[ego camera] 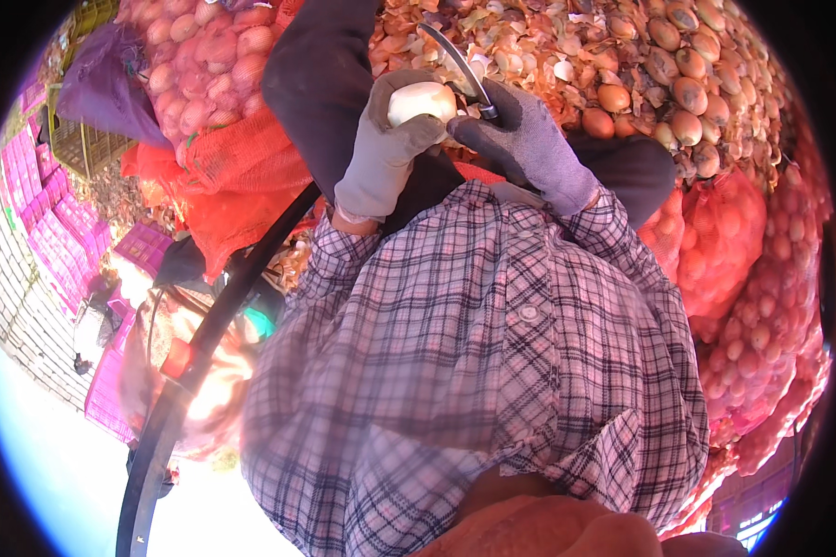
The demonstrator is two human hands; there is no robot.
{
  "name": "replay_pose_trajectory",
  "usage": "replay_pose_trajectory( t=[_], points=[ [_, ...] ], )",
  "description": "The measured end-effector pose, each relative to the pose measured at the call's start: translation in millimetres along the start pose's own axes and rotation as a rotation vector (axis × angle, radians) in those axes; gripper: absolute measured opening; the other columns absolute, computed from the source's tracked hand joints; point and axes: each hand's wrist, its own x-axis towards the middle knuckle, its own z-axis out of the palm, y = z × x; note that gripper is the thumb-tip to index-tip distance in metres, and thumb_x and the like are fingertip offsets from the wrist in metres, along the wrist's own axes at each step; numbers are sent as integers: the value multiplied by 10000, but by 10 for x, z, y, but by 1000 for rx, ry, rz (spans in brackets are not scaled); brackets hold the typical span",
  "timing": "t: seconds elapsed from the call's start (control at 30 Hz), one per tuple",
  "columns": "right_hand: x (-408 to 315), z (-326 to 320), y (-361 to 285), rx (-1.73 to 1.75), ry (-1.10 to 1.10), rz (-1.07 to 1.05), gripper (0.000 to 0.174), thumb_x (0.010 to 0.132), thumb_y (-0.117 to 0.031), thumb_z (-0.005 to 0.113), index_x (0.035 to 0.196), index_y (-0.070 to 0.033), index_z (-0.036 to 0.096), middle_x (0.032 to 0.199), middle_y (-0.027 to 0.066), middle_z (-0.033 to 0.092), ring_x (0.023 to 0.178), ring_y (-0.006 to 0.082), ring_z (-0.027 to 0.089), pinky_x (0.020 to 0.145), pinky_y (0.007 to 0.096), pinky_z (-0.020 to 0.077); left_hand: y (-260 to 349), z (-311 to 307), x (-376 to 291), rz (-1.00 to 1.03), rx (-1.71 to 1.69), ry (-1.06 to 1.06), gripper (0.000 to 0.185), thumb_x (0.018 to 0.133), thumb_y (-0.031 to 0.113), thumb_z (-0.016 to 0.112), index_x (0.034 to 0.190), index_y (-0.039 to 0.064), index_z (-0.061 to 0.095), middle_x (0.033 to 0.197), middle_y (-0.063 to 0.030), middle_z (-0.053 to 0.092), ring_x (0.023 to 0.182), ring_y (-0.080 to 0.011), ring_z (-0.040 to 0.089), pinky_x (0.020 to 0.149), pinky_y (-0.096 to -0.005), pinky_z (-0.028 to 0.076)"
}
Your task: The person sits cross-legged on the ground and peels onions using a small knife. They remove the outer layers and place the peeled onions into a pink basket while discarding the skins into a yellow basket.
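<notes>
My left hand (390, 146), in a grey work glove, is closed around a peeled white onion (421, 104). Beside it, my right hand (529, 139), gloved in grey too, grips a knife with a narrow curved blade (456, 59). The blade points up and away to the left, apart from the onion. The knife's handle is mostly hidden in the glove. The right fingertips are close to the onion's right side; whether they touch it I cannot tell. Beyond both hands spreads a heap of dry onion skins (522, 42), with unpeeled onions (690, 94) at its right.
Red mesh sacks of onions stand at the left (209, 63) and right (721, 237). A slack red mesh sack (244, 160) lies near my left leg. Purple plastic crates (70, 237) and a yellow crate (87, 139) are farther left. A dark strap or bar (216, 320) crosses the left side.
</notes>
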Motion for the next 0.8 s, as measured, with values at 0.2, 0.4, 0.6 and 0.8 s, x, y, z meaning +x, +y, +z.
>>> replay_pose_trajectory(
  t=[0.2, 0.4, 0.6, 0.8],
  points=[
    [-4, 8, 131, 45, 34, -132, 314, 835, -194, 638, 1052, 27, 588, 816, 88, 606, 759, 119, 564, 694, 281, 473, 86, 83, -30, 9, 197, -10, 550, 677, 143, 795, 1144, 53, 520, 1093, -44, 540, 975, -136, 547, 848, -265, 468],
    [-54, -66, 77, 201, -21, 111, 278, 818, -133, 578, 1054, 13, 601, 819, 81, 621, 752, 101, 572, 695, 263, 473, 113, 111, -56, -87, -68, -82, 697, 675, 342, 780, 1213, 25, 471, 1015, -85, 610, 805, -129, 621, 608, -206, 487],
    [-132, -75, -184, 356, -28, 193, 308, 857, -192, 603, 1096, 3, 605, 783, 60, 613, 690, 69, 547, 647, 230, 464, 92, 89, -40, 25, 110, -24, 573, 653, 219, 805, 1116, 36, 520, 1051, -86, 589, 899, -181, 609, 733, -304, 527],
    [-121, -177, -158, 148, -132, 201, 319, 872, -215, 615, 1096, 13, 607, 784, 69, 626, 684, 78, 564, 639, 246, 479, 78, 136, -33, 372, 616, -18, 639, 591, 225, 850, 1105, 33, 522, 1046, -107, 575, 882, -226, 611, 739, -322, 520]
  ],
)
